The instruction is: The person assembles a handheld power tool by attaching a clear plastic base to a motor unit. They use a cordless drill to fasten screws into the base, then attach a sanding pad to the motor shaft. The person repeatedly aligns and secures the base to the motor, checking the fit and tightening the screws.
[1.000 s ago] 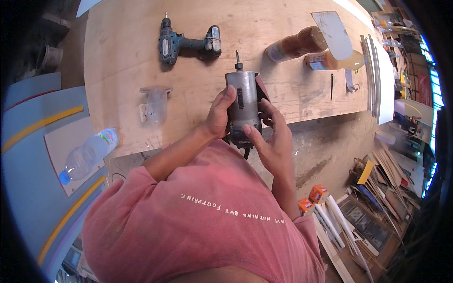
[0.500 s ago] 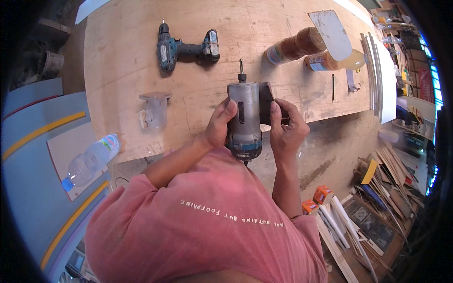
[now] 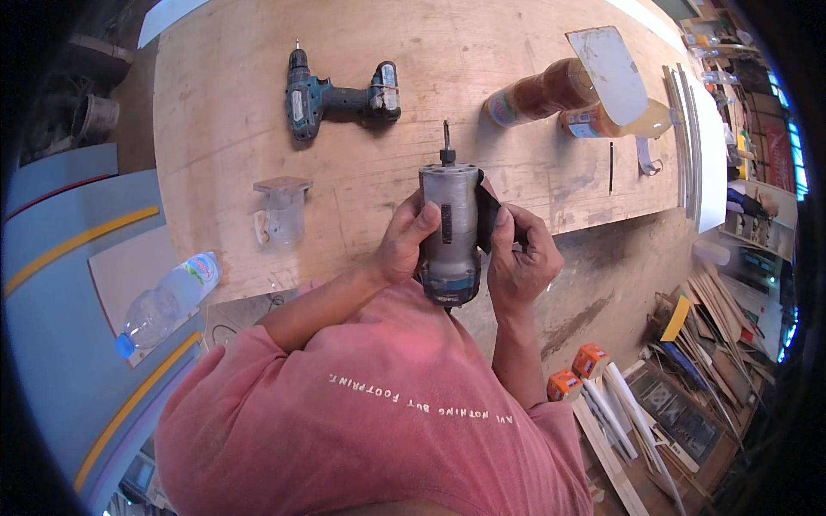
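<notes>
I hold a grey cylindrical trim router [image 3: 449, 228] with a bit sticking out of its far end, just above the plywood bench [image 3: 215, 129]. My left hand [image 3: 403, 241] wraps its left side, thumb on the body. My right hand [image 3: 518, 258] grips the black part on its right side. A clear plastic router base [image 3: 281, 211] lies on the bench to the left of my hands.
A blue cordless drill [image 3: 340, 99] lies at the far side of the bench. Two amber bottles [image 3: 542, 90] and a grey flat plate [image 3: 609, 60] sit to the right. A water bottle [image 3: 168, 301] lies at the left, and orange items [image 3: 578, 371] and boards lie on the floor at right.
The router has come nearer to my body and turned slightly, with its bit still pointing away. My right hand has shifted onto the black part at its side.
</notes>
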Demonstrator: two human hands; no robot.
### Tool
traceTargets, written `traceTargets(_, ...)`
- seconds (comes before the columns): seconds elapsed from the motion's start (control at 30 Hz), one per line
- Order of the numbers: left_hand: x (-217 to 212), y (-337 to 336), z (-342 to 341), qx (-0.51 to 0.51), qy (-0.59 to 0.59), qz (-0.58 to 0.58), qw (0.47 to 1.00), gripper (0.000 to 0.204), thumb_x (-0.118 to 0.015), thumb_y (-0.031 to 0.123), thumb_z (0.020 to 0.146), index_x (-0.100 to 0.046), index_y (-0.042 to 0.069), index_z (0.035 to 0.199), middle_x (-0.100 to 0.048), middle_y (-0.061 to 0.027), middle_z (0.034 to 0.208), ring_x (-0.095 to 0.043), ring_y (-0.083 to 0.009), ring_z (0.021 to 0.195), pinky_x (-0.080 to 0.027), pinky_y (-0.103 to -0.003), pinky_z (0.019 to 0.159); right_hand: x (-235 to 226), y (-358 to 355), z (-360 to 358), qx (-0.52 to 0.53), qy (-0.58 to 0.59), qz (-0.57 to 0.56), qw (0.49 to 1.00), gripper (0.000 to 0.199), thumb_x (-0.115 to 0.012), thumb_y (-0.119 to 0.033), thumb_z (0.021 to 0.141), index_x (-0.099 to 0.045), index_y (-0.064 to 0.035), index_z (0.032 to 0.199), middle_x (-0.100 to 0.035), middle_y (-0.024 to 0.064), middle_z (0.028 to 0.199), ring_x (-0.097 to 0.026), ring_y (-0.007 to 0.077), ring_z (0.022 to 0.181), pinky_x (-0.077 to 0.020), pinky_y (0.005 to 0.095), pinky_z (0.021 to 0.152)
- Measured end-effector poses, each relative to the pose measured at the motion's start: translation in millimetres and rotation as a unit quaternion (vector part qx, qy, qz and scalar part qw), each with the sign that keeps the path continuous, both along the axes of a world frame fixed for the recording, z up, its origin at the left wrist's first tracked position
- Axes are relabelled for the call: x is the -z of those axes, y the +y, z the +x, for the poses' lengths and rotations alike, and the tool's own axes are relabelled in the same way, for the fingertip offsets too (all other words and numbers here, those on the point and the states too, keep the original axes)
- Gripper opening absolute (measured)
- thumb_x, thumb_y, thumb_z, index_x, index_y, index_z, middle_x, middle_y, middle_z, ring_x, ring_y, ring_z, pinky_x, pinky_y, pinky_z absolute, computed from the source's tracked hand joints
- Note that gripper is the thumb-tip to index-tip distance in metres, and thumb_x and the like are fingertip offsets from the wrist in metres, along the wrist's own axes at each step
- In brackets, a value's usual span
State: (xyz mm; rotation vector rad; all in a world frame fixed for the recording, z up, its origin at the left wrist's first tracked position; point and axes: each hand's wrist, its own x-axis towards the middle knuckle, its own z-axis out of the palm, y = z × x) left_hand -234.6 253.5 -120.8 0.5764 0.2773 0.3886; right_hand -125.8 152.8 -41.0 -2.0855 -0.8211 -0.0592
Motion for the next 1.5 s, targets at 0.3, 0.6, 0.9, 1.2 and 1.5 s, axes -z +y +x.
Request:
traceTargets(0.3,-4.1,-0.6,6.1,-0.008,0.019,0.037,0.999,0.073,-0.062,0.055,0.097,-0.043,0.000,0.141,-0.058,-0.0085,0.125,-0.058,-0.0142,0.112,-0.048,-0.030,0.098,-2.9,4.2,-0.5,-0.013,0.004,-0.005,1.000,0.011,-0.071,-0.009,0.092,-0.072,0.0013,0.093,-0.072,0.0115,0.077,-0.069,0.0176,0.063,-0.0528,0.0292,0.060)
traceTargets(0.6,-3.2,-1.7,8.2,-0.026,0.014,0.064,0.998,0.070,-0.062,0.053,0.098,-0.043,0.001,0.141,-0.057,-0.0073,0.126,-0.054,-0.0135,0.114,-0.044,-0.030,0.101,0.5,6.5,-2.1,-0.033,-0.017,-0.003,0.999,0.008,-0.071,-0.007,0.091,-0.071,0.0005,0.093,-0.071,0.0122,0.079,-0.070,0.0204,0.065,-0.0530,0.0311,0.060)
traceTargets(0.9,4.6,-4.2,11.3,-0.031,0.004,0.087,0.996,0.077,-0.061,0.059,0.095,-0.042,0.001,0.142,-0.055,-0.0080,0.130,-0.055,-0.0165,0.119,-0.046,-0.032,0.103,1.4,9.8,-5.3,-0.044,-0.045,-0.004,0.998,0.006,-0.071,-0.006,0.090,-0.071,-0.0009,0.093,-0.069,0.0125,0.080,-0.068,0.0228,0.066,-0.0527,0.0328,0.061)
traceTargets(1.2,2.7,-7.1,7.5,-0.050,0.009,0.066,0.997,0.068,-0.059,0.051,0.100,-0.041,0.001,0.143,-0.056,-0.0074,0.128,-0.053,-0.0136,0.116,-0.044,-0.030,0.101,-0.4,12.9,-6.0,-0.063,-0.036,-0.025,0.997,0.011,-0.070,-0.005,0.090,-0.069,0.0001,0.100,-0.069,0.0129,0.080,-0.068,0.0229,0.066,-0.0538,0.0330,0.061)
traceTargets(1.5,-9.8,-5.1,1.1,-0.039,-0.002,0.065,0.997,0.064,-0.060,0.046,0.101,-0.041,0.001,0.144,-0.055,-0.0093,0.132,-0.053,-0.0151,0.121,-0.043,-0.032,0.105,-10.9,18.9,0.4,-0.098,-0.055,-0.061,0.992,0.019,-0.071,-0.008,0.090,-0.069,0.0007,0.107,-0.071,0.0141,0.085,-0.071,0.0219,0.068,-0.0557,0.0323,0.058)
